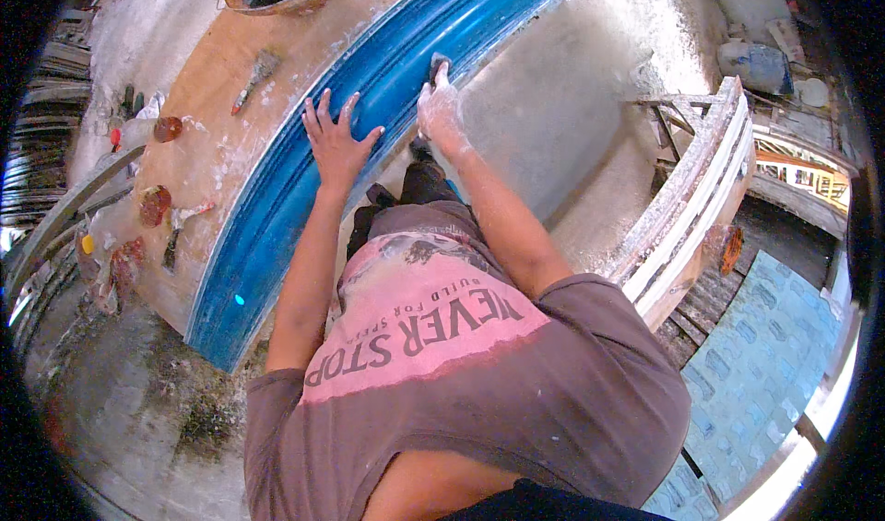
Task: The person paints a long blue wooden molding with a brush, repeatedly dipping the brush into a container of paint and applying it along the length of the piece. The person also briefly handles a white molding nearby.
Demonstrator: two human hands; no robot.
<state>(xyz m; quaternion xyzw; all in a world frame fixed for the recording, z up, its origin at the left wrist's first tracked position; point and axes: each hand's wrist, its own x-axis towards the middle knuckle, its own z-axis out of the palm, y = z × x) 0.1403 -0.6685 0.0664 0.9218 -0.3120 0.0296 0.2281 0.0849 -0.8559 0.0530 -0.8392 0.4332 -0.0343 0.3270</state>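
Observation:
A long, glossy blue moulded channel (267, 189) with ridges along its length lies diagonally across a brown tabletop (207, 88). My left hand (339, 143) rests flat on it, fingers spread, holding nothing. Farther along the channel, at its near edge, my right hand (442, 120) is dusted with white powder. Its fingers close round a small dark grey pad (439, 63), pressed against the blue surface. Most of the pad is hidden by the fingers, so its exact kind cannot be made out.
On the tabletop lie a paintbrush (253, 80), two reddish-brown round containers, one a cup (155, 206), and a basin (277, 3) with dark contents. To my right stands a white ridged moulding (687, 217); beyond it lies a light-blue patterned sheet (770, 346).

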